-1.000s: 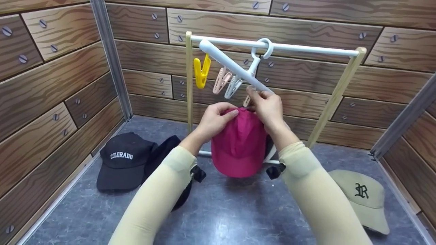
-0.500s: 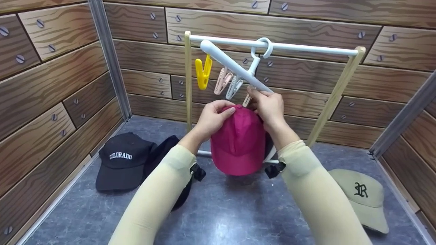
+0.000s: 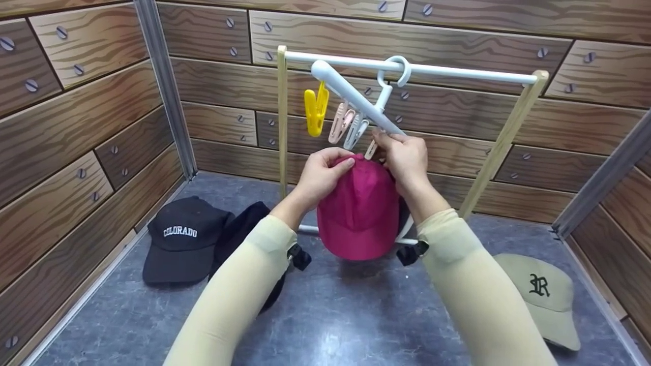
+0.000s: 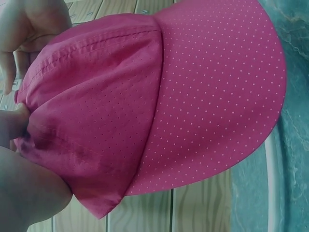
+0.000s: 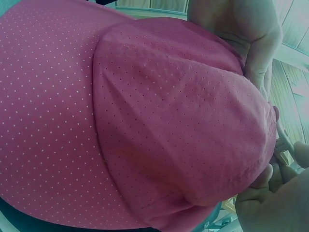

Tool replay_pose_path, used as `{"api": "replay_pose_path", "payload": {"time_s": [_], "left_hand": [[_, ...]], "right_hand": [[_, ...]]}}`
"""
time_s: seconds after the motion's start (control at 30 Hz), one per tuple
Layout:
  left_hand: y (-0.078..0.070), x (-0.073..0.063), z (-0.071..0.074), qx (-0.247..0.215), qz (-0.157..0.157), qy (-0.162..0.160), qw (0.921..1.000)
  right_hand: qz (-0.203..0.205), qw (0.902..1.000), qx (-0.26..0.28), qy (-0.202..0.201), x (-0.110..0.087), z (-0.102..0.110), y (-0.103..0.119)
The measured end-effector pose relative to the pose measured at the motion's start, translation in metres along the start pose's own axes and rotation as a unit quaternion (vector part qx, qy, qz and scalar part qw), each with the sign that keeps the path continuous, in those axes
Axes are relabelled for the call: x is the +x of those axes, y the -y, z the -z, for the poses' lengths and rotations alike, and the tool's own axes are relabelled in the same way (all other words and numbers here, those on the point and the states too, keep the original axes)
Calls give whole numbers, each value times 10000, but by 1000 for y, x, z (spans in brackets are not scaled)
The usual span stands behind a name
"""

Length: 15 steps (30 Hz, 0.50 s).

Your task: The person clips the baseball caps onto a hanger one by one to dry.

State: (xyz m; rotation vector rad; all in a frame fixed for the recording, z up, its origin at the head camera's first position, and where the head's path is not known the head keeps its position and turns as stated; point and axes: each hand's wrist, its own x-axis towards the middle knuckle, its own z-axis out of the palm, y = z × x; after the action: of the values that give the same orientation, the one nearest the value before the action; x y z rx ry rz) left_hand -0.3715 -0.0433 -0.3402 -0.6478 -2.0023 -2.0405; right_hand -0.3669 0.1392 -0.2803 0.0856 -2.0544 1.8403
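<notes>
A magenta cap [image 3: 360, 213] hangs brim down under a light blue clothes hanger [image 3: 348, 92]. My left hand [image 3: 321, 177] pinches the top of its crown between thumb and fingers. At the hanger's lower part, my right hand [image 3: 408, 158] pinches a pale clothespin [image 3: 371, 150], whose tip points down at the cap's top. Whether the pin grips the fabric is hidden. Beside it on the hanger hang a light blue clothespin [image 3: 356, 133], a pink clothespin [image 3: 341, 124] and a yellow clothespin [image 3: 316, 112]. The left wrist view shows the dotted brim [image 4: 217, 96] close up.
The hanger hooks over the white bar [image 3: 473, 73] of a wooden-sided rack [image 3: 503, 145]. On the grey floor at left lie a black COLORADO cap [image 3: 183, 244] and another dark cap [image 3: 244, 229], partly behind my left arm. A khaki cap [image 3: 546, 290] lies at right.
The hanger's near end and its clothespins have swung a little to the right. The cap has risen slightly. Both hands keep their holds.
</notes>
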Motion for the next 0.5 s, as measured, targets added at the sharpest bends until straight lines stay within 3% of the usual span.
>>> {"api": "replay_pose_path", "payload": {"time_s": [0.5], "left_hand": [[-5,2,-18,30,143,-573,9982]], "right_hand": [[124,9988,-463,-59,-1,5,1]]}}
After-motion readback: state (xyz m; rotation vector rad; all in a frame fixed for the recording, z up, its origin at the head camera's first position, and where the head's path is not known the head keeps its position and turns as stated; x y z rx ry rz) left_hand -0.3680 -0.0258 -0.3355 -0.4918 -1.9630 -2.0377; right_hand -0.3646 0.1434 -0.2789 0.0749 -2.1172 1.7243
